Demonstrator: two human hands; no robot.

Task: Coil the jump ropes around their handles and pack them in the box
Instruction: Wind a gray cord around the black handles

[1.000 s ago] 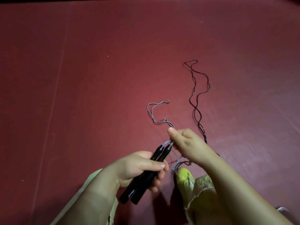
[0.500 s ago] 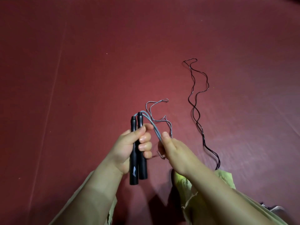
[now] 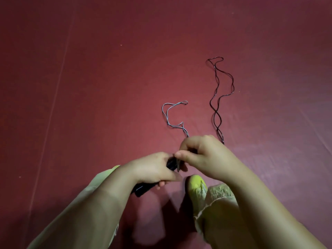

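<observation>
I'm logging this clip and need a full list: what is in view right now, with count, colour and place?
Thin grey jump rope cord: one, grey, doubled and wavy on the floor, running into the right hand's grip.
Thin black jump rope cord: one, black, doubled and wavy on the floor to the right of the grey one.
Black cylindrical jump rope handles: apparently two side by side, black, held in the left hand.
Dark red floor mat: one, dark red, under everything.
Yellow-green shoe: one, near the bottom centre.
Pale green sleeve: on the left arm.
Left hand: grips the handles.
Right hand: pinches the grey cord at the handles.
</observation>
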